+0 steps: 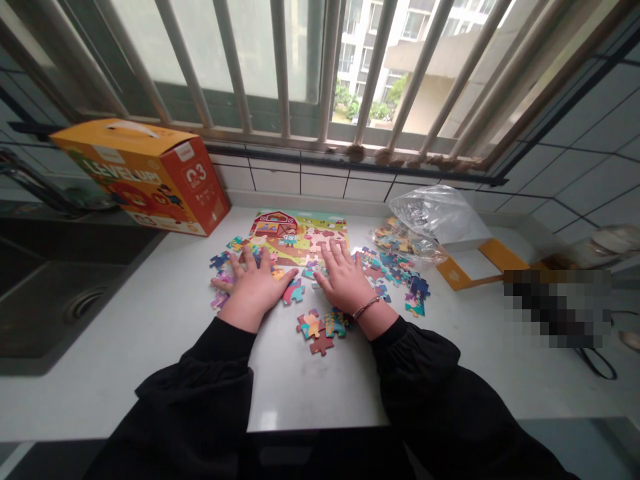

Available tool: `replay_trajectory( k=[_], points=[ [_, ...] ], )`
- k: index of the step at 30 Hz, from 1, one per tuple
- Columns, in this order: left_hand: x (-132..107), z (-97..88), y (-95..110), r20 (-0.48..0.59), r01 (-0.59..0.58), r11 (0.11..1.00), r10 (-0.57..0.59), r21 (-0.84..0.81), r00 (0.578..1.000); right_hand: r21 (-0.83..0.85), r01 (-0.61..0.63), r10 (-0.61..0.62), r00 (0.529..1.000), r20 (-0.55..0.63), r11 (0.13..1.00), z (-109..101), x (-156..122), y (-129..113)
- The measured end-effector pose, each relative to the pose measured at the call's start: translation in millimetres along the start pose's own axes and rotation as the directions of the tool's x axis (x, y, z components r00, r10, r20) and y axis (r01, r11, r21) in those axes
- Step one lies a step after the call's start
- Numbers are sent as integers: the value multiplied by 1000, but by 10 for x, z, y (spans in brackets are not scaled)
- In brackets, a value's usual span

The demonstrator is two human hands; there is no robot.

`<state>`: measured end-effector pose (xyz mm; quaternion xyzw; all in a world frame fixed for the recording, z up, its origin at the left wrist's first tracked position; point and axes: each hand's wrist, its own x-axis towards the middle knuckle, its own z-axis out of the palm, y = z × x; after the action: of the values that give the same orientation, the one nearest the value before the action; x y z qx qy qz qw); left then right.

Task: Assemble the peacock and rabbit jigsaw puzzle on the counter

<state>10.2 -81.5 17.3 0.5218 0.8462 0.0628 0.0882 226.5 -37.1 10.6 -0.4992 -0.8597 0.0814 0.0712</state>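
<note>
My left hand (pixel 254 283) lies palm down with its fingers spread over a pile of jigsaw puzzle pieces (pixel 220 260) on the left. Palm down too, my right hand (pixel 345 280) rests over more pieces, its fingertips at the lower right of a farm picture sheet (pixel 270 230) with a red barn and a cow. Between the hands lies a blue and red piece (pixel 294 292), close to my left thumb. Nearer to me is a small group of brown and teal pieces (pixel 321 343). Other pieces (pixel 395 267) spread out right of my right hand. What lies beneath the palms is hidden.
An orange puzzle box (pixel 145 177) stands at the back left beside a dark sink (pixel 30 300). A clear plastic bag (pixel 425 220) with pieces lies at the back right, next to an open orange box part (pixel 455 270). Behind the white counter (pixel 165 373) is a barred window.
</note>
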Motion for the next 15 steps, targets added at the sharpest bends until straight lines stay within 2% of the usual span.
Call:
replay_trajectory(
  k=[4, 9, 12, 15],
  points=[
    [20, -13, -52, 49, 40, 999, -42, 30, 998, 51, 193, -198, 972, 129, 980, -5, -64, -35],
    [-106, -30, -95, 106, 26, 997, -34, 75, 994, 72, 264, -271, 954, 125, 962, -44, -231, -132],
    [-272, 19, -140, 36, -85, 988, 81, 128, 996, 88, 309, -320, 935, 153, 947, -22, -421, -235],
    [-473, 106, -172, 7, -276, 935, 281, 223, 960, 95, 358, -369, 917, 149, 929, 44, -663, -336]
  ],
)
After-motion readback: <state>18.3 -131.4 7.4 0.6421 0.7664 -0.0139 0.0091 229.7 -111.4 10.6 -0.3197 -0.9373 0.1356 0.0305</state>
